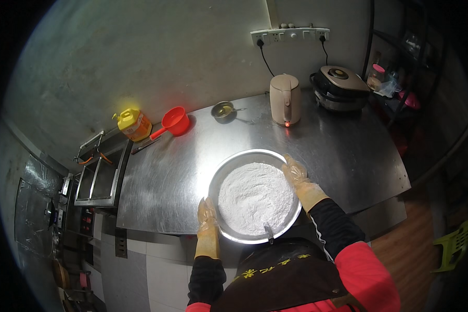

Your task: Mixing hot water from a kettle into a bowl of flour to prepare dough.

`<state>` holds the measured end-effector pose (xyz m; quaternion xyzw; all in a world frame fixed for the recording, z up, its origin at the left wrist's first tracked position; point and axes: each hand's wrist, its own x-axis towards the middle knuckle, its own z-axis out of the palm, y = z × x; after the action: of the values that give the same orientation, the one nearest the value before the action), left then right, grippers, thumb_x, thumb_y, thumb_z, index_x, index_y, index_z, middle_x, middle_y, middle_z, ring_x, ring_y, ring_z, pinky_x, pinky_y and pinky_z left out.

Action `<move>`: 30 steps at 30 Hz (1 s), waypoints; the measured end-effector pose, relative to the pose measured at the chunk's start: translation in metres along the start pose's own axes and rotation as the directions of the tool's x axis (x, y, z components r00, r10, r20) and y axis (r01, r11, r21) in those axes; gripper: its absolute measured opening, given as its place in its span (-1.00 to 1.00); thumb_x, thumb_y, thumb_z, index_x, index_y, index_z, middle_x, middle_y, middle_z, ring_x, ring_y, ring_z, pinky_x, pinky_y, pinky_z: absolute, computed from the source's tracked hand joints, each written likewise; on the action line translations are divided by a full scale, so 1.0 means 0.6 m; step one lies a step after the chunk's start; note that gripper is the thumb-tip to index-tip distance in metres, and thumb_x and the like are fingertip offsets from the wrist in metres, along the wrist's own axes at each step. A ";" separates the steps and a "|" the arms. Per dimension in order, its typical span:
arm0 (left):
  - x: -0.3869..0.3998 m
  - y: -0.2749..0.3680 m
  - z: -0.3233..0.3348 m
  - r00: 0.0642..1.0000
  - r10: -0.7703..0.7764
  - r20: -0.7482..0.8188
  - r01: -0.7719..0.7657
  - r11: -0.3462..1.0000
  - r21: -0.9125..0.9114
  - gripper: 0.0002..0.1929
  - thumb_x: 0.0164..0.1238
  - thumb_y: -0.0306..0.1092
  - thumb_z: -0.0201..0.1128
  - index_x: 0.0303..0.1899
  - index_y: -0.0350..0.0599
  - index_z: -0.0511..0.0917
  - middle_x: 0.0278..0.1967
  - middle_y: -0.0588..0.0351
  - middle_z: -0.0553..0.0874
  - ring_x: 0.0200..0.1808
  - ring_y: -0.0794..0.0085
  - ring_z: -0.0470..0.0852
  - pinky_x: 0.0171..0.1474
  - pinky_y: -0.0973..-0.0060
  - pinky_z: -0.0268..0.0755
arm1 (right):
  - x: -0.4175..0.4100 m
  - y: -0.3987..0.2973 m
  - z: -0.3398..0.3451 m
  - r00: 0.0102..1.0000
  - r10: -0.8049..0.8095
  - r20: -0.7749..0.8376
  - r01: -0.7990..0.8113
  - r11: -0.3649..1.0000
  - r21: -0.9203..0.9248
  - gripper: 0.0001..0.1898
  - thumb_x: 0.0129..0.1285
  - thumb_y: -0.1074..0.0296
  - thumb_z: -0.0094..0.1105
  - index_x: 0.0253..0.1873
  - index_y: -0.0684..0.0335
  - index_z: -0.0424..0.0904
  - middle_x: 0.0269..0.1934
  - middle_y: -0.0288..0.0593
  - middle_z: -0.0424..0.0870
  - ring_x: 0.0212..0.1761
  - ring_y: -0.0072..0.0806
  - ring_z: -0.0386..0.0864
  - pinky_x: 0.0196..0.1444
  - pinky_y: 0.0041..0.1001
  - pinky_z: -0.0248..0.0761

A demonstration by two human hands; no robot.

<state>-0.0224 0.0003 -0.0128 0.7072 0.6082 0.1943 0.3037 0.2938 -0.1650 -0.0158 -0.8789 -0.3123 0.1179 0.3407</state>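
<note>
A wide stainless steel bowl (223,171) holds a broad heap of white powder, apparently flour (253,195). It sits at the front edge of the metal worktable (160,191), partly over that edge. My left hand (207,218) is against the bowl's left side, and my right hand (296,173) grips its rim at the upper right. Both hands wear yellowish gloves with clear plastic ones over them. A utensil with a dark handle (270,235) leans on the near rim, its other end sunk in the powder.
Along the wall stand a yellow jug (134,124), a red dipper (175,121), a small metal ladle or pan (223,111), a beige electric kettle (285,97) with a lit lamp, and an electric cooker (341,89). A thin tool (145,145) lies left. A green stool (454,245) is at right.
</note>
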 end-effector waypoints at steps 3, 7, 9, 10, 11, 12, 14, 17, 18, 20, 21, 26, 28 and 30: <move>0.001 -0.001 0.000 1.000 0.001 0.003 -0.001 1.000 -0.006 -0.46 0.48 0.03 -0.04 0.22 -0.24 0.44 0.12 -0.27 0.57 0.18 -0.07 0.53 0.24 0.23 0.36 | 0.000 0.000 -0.001 1.000 0.012 0.018 -0.012 1.000 -0.006 -0.50 0.28 0.19 -0.11 0.32 0.08 0.39 0.05 0.28 0.57 0.11 0.19 0.50 0.20 -0.08 0.31; 0.003 -0.007 0.002 0.999 0.044 -0.024 -0.044 0.999 0.006 -0.46 0.48 0.03 -0.04 0.21 -0.25 0.45 0.11 -0.28 0.58 0.18 -0.07 0.53 0.23 0.22 0.37 | 0.000 -0.001 -0.002 1.000 -0.010 0.006 0.010 1.000 -0.009 -0.49 0.26 0.21 -0.05 0.31 0.14 0.39 0.04 0.26 0.58 0.09 0.14 0.53 0.18 -0.11 0.34; 0.003 -0.007 0.002 0.998 0.052 -0.031 -0.052 0.998 0.018 -0.46 0.48 0.03 -0.04 0.21 -0.25 0.45 0.11 -0.28 0.58 0.17 -0.07 0.53 0.23 0.21 0.37 | -0.002 -0.005 -0.006 1.000 -0.025 -0.006 0.025 1.000 -0.004 -0.47 0.24 0.22 0.02 0.31 0.20 0.39 0.04 0.24 0.59 0.07 0.10 0.55 0.17 -0.14 0.36; 0.003 -0.007 0.002 0.999 0.040 -0.028 -0.039 0.999 0.019 -0.47 0.48 0.02 -0.04 0.20 -0.25 0.46 0.10 -0.29 0.58 0.17 -0.08 0.54 0.23 0.20 0.37 | -0.003 -0.009 -0.009 1.000 -0.015 0.012 0.015 1.000 -0.013 -0.47 0.24 0.23 0.02 0.31 0.20 0.39 0.03 0.25 0.59 0.07 0.10 0.55 0.17 -0.13 0.36; 0.003 -0.007 0.001 0.999 0.027 -0.026 -0.027 0.999 0.020 -0.47 0.48 0.02 -0.04 0.20 -0.26 0.46 0.09 -0.29 0.59 0.17 -0.08 0.54 0.23 0.20 0.37 | -0.004 -0.013 -0.012 1.000 -0.005 0.030 0.005 1.000 -0.023 -0.47 0.24 0.23 0.01 0.31 0.21 0.39 0.02 0.26 0.59 0.07 0.10 0.55 0.17 -0.13 0.36; 0.003 -0.007 0.001 0.999 0.027 -0.026 -0.027 0.999 0.020 -0.47 0.48 0.02 -0.04 0.20 -0.26 0.46 0.09 -0.29 0.59 0.17 -0.08 0.54 0.23 0.20 0.37 | -0.005 -0.014 -0.013 1.000 -0.004 0.030 0.005 1.000 -0.023 -0.47 0.24 0.23 0.01 0.31 0.21 0.39 0.02 0.26 0.59 0.07 0.10 0.55 0.17 -0.13 0.36; 0.004 -0.008 0.002 1.000 0.017 -0.013 -0.017 1.000 0.003 -0.46 0.48 0.03 -0.05 0.20 -0.26 0.46 0.09 -0.29 0.59 0.16 -0.09 0.54 0.22 0.19 0.37 | -0.007 -0.014 -0.015 1.000 -0.004 0.019 0.004 1.000 -0.010 -0.47 0.24 0.23 0.02 0.32 0.21 0.38 0.02 0.27 0.60 0.07 0.10 0.55 0.17 -0.13 0.36; 0.004 0.000 0.008 0.999 0.039 -0.008 -0.039 0.999 0.010 -0.46 0.48 0.04 -0.05 0.20 -0.26 0.46 0.09 -0.28 0.59 0.16 -0.09 0.54 0.22 0.19 0.37 | -0.004 -0.010 -0.019 0.999 0.026 0.027 -0.025 1.000 -0.018 -0.47 0.24 0.23 0.01 0.32 0.21 0.38 0.02 0.27 0.59 0.08 0.09 0.55 0.17 -0.13 0.35; 0.008 -0.009 0.009 0.999 0.038 -0.012 -0.038 0.999 0.011 -0.46 0.48 0.04 -0.05 0.20 -0.26 0.46 0.09 -0.28 0.59 0.16 -0.09 0.54 0.22 0.19 0.37 | -0.004 -0.012 -0.017 0.999 0.023 0.029 -0.022 1.000 -0.016 -0.47 0.24 0.23 0.01 0.32 0.21 0.38 0.02 0.27 0.59 0.08 0.09 0.55 0.17 -0.13 0.35; 0.017 -0.024 0.010 0.999 0.037 -0.012 -0.036 0.999 0.014 -0.46 0.48 0.04 -0.06 0.20 -0.24 0.45 0.09 -0.28 0.59 0.15 -0.10 0.54 0.22 0.18 0.37 | -0.004 -0.015 -0.013 1.000 0.011 0.027 -0.011 1.000 -0.013 -0.47 0.24 0.22 0.01 0.32 0.21 0.39 0.04 0.27 0.59 0.09 0.09 0.55 0.18 -0.14 0.35; 0.018 -0.030 0.013 0.999 0.035 -0.015 -0.035 0.999 0.015 -0.46 0.48 0.04 -0.06 0.20 -0.24 0.45 0.09 -0.28 0.59 0.15 -0.10 0.54 0.22 0.18 0.37 | -0.004 -0.017 -0.011 1.000 0.009 0.029 -0.008 1.000 -0.012 -0.47 0.24 0.22 0.01 0.32 0.21 0.39 0.04 0.27 0.59 0.09 0.09 0.55 0.18 -0.14 0.35; 0.008 -0.009 0.016 1.000 0.006 -0.012 -0.006 0.999 0.032 -0.46 0.47 0.05 -0.07 0.21 -0.21 0.46 0.08 -0.28 0.59 0.15 -0.10 0.54 0.22 0.18 0.37 | -0.002 -0.001 -0.011 1.000 0.012 0.006 -0.012 1.000 -0.011 -0.48 0.24 0.22 0.01 0.30 0.23 0.40 0.04 0.25 0.59 0.08 0.09 0.55 0.18 -0.15 0.35; 0.007 -0.010 0.012 1.000 0.019 -0.020 -0.018 1.000 0.025 -0.46 0.48 0.06 -0.07 0.21 -0.21 0.46 0.09 -0.28 0.59 0.16 -0.10 0.54 0.22 0.19 0.37 | 0.000 -0.002 -0.010 1.000 0.006 0.011 -0.006 1.000 -0.004 -0.48 0.24 0.22 0.01 0.30 0.23 0.40 0.04 0.25 0.59 0.08 0.09 0.55 0.18 -0.15 0.35; 0.009 -0.013 0.010 0.999 0.031 -0.027 -0.031 0.999 0.018 -0.45 0.48 0.06 -0.07 0.21 -0.22 0.45 0.09 -0.27 0.59 0.16 -0.09 0.54 0.23 0.19 0.36 | 0.000 -0.004 -0.008 1.000 0.001 0.017 -0.001 1.000 0.002 -0.48 0.24 0.22 0.02 0.31 0.23 0.40 0.04 0.25 0.59 0.08 0.09 0.55 0.18 -0.15 0.36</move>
<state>-0.0233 0.0049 -0.0228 0.7163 0.6030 0.2034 0.2861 0.2949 -0.1665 -0.0106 -0.8776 -0.3148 0.1260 0.3388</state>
